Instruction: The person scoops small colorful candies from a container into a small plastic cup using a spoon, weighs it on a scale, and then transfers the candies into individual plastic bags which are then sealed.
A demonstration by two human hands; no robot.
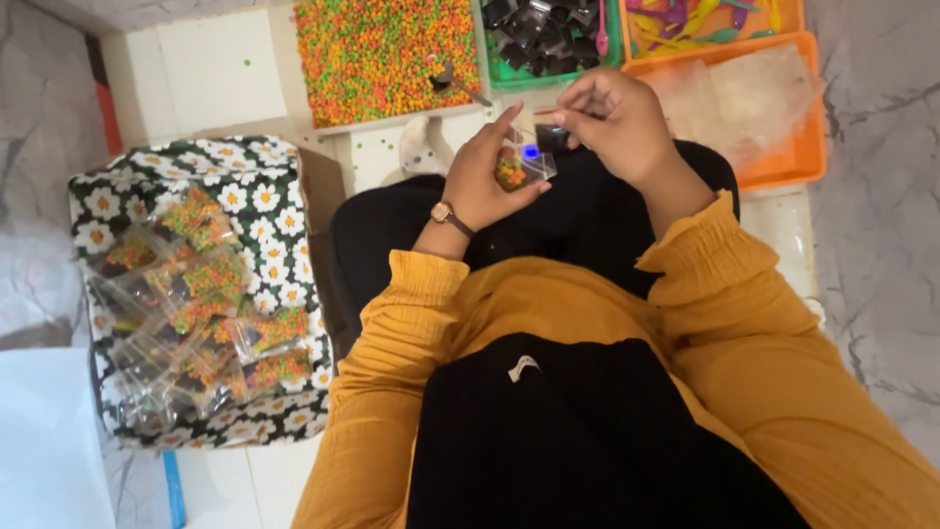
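We judge the small clear pouch (517, 167) light, limp and slippery, its loose orange and green beads apt to shift, so it is best held low around the filled part, as our left hand (482, 176) has it, fingers curled under and thumb pressed on its front. Just above those fingers, our right hand (612, 118) pinches a small dark piece (550, 137) between thumb and fingertips at the pouch's open top.

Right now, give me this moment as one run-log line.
left hand: holds clear pouch of beads | right hand: pinches small dark piece at pouch mouth
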